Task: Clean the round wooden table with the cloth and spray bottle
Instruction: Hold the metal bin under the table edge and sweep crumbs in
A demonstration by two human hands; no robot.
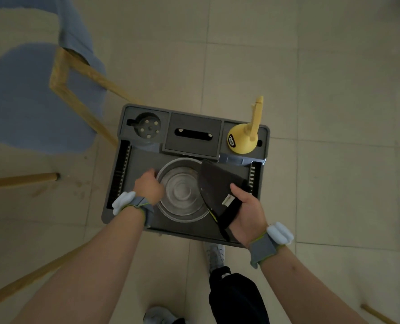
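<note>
A grey caddy (133,164) stands on the tiled floor below me. A round metal basin (182,190) sits in its main compartment. My left hand (148,187) grips the basin's left rim. My right hand (246,212) holds a dark cloth (217,185) that hangs over the basin's right edge. A yellow spray bottle (242,139) stands upright in the caddy's far right corner, apart from both hands. The round wooden table is not in view.
A chair with a blue seat (30,97) and wooden legs (86,73) stands to the left, close to the caddy. Another wooden leg (21,293) crosses the lower left. My feet (215,253) are just behind the caddy. Tiled floor (334,90) spreads to the right.
</note>
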